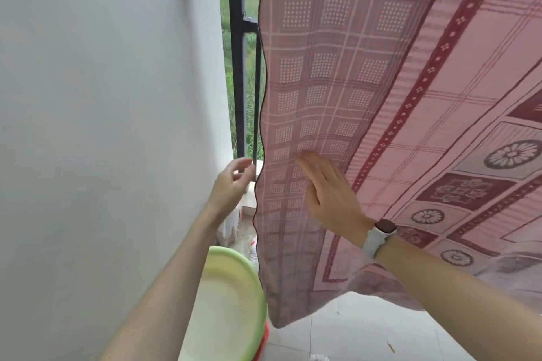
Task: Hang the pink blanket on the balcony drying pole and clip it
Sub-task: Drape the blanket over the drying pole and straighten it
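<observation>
The pink blanket (366,73), checked with dark red bands and flower squares, hangs down from above the frame and fills the right side. Its wavy left edge falls in front of the black railing. My right hand (328,187), with a white watch on the wrist, lies flat and open against the cloth near that edge. My left hand (231,182) is just left of the blanket's edge, fingers apart and curled, holding nothing. The drying pole's top and any clips are out of view.
A white wall (102,126) stands close on the left. A black balcony railing (239,67) with a horizontal bar fixed to the wall is behind the blanket's edge, greenery beyond. A green basin (231,302) stacked on a red one sits below my left arm. White floor tiles (366,337) lie at bottom right.
</observation>
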The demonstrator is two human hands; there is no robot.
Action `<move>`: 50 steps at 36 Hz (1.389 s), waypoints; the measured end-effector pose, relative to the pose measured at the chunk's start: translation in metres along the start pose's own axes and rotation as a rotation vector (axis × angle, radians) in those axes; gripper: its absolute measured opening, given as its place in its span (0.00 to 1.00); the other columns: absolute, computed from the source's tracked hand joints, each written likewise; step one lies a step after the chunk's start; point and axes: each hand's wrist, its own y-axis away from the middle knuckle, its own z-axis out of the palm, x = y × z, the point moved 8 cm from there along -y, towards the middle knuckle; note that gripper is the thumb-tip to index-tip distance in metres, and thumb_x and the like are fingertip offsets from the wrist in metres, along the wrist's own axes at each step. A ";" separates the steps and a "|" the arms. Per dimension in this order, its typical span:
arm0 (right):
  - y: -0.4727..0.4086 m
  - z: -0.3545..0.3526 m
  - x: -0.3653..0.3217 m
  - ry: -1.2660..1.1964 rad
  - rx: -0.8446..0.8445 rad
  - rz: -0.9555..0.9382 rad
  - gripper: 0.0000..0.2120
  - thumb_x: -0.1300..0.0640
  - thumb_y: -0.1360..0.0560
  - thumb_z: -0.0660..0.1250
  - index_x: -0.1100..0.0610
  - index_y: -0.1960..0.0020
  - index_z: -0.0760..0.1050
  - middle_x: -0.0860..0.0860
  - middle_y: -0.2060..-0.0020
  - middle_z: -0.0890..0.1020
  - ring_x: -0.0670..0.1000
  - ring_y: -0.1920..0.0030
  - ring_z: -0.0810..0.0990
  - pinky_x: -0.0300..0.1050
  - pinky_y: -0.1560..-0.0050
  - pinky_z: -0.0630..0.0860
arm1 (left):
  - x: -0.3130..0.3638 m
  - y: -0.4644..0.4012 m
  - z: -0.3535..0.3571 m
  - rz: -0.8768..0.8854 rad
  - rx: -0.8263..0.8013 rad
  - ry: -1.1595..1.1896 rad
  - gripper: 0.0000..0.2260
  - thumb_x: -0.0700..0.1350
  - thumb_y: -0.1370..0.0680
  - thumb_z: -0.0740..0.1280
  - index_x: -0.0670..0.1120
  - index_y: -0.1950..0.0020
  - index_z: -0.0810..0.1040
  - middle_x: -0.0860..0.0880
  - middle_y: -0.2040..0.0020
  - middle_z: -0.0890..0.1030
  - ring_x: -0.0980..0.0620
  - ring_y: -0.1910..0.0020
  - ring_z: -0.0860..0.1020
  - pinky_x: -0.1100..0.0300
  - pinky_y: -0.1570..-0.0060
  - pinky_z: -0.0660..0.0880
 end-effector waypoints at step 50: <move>0.065 -0.204 0.120 0.437 0.291 0.232 0.22 0.56 0.25 0.54 0.55 0.31 0.65 0.53 0.30 0.67 0.54 0.28 0.60 0.63 0.30 0.56 | 0.240 0.063 0.197 0.972 0.200 -0.846 0.25 0.47 0.25 0.60 0.50 0.28 0.62 0.46 0.27 0.63 0.44 0.27 0.58 0.35 0.32 0.57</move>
